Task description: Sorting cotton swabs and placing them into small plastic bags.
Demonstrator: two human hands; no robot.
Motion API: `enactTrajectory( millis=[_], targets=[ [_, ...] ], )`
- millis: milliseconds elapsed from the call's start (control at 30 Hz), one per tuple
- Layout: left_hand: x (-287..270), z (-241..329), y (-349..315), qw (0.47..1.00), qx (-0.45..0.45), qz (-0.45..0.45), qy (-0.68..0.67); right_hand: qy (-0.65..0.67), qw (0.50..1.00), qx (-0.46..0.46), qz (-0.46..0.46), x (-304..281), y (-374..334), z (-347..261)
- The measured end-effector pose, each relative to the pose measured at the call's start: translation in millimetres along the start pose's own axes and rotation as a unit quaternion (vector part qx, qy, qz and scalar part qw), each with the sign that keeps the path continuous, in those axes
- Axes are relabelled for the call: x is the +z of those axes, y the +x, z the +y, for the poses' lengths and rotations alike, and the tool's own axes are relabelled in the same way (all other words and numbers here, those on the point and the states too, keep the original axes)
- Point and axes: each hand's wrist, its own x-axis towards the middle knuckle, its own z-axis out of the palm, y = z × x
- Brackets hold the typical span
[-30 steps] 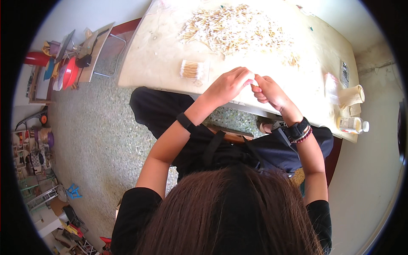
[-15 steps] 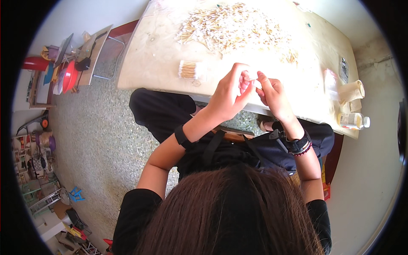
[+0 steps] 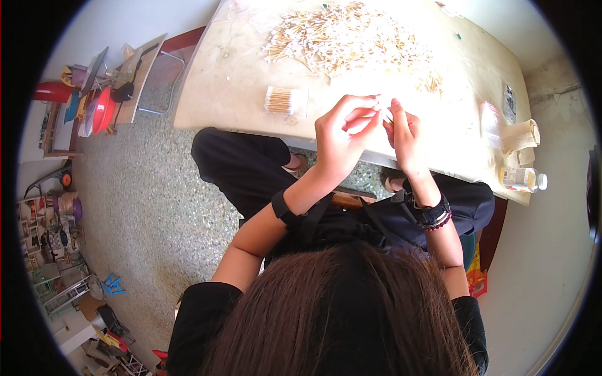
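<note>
Both my hands are raised over the table's near edge, fingertips close together but apart. My left hand [image 3: 343,133] is closed in a pinch, with something small and whitish at its fingertips, washed out by bright light. My right hand [image 3: 406,135] pinches thumb to fingers, and a short brownish stick like a cotton swab [image 3: 389,116] shows there. Left of my hands lies a neat bundle of cotton swabs [image 3: 279,100] in a clear bag. Beyond them spreads a large loose pile of cotton swabs [image 3: 351,39].
The pale table [image 3: 207,100] carries a clear plastic bag [image 3: 490,119], a brownish roll [image 3: 520,135] and a bottle with a white cap [image 3: 522,179] at its right side. To the left stands a side table [image 3: 139,81] with a red basin [image 3: 104,113]. A wall runs along the right.
My fingertips have moved apart, leaving a small gap between the hands. My left fingers have straightened somewhat, and the right hand has shifted slightly to the right.
</note>
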Motion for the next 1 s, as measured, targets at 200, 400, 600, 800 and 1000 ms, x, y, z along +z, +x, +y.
enactTrajectory(
  millis=[200, 400, 600, 800, 1000],
  targets=[
    [-10.3, 2.0, 6.2, 0.998, 0.010, -0.053, 0.032, 0.033, 0.993, 0.054, -0.103, -13.5, 10.9, 16.9],
    [-14.7, 4.0, 9.3, 0.992, -0.062, -0.098, -0.042, 0.061, 0.988, 0.066, -0.125, -13.2, 7.9, 17.7],
    [-21.6, 7.3, 15.1, 0.983, -0.070, -0.159, -0.057, 0.139, 0.964, 0.102, -0.201, -15.4, 8.1, 22.6],
    [-29.6, 9.8, 24.2, 0.976, 0.021, -0.213, 0.029, 0.135, 0.941, 0.118, -0.286, -17.5, 1.5, 15.1],
    [-31.2, 18.8, 25.7, 0.962, 0.094, -0.231, 0.109, 0.131, 0.938, 0.116, -0.300, -19.5, 1.0, 14.7]
  ],
)
